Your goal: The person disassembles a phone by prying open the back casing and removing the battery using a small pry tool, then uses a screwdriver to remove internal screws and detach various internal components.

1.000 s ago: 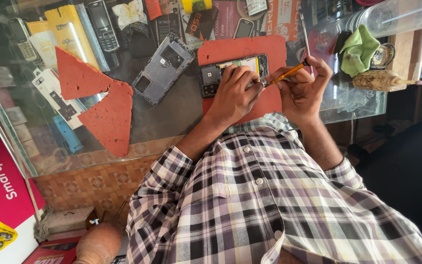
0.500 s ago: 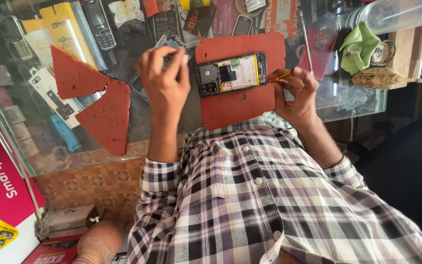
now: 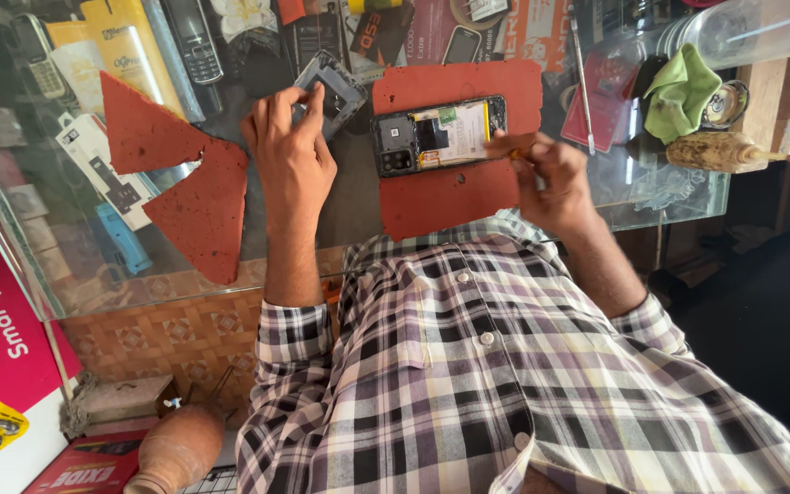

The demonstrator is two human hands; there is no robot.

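Observation:
An opened smartphone (image 3: 439, 134) with its back off lies on a red mat (image 3: 454, 187) on the glass counter. My left hand (image 3: 290, 155) rests on a grey phone frame part (image 3: 333, 87) to the left of the mat, fingers curled on its edge. My right hand (image 3: 550, 178) sits at the phone's right end and grips an orange-handled tool (image 3: 516, 149) whose tip is hidden by the fingers.
Torn red mat pieces (image 3: 185, 183) lie to the left. Old handsets and boxes (image 3: 189, 41) show under the glass. A thin metal tool (image 3: 581, 78), green cloth (image 3: 678, 91) and a brush (image 3: 724, 151) sit at the right. A clay pot (image 3: 176, 448) stands on the floor.
My left hand left the opened phone and moved left onto the grey frame part. My right hand lowered the orange tool closer to the phone's right end.

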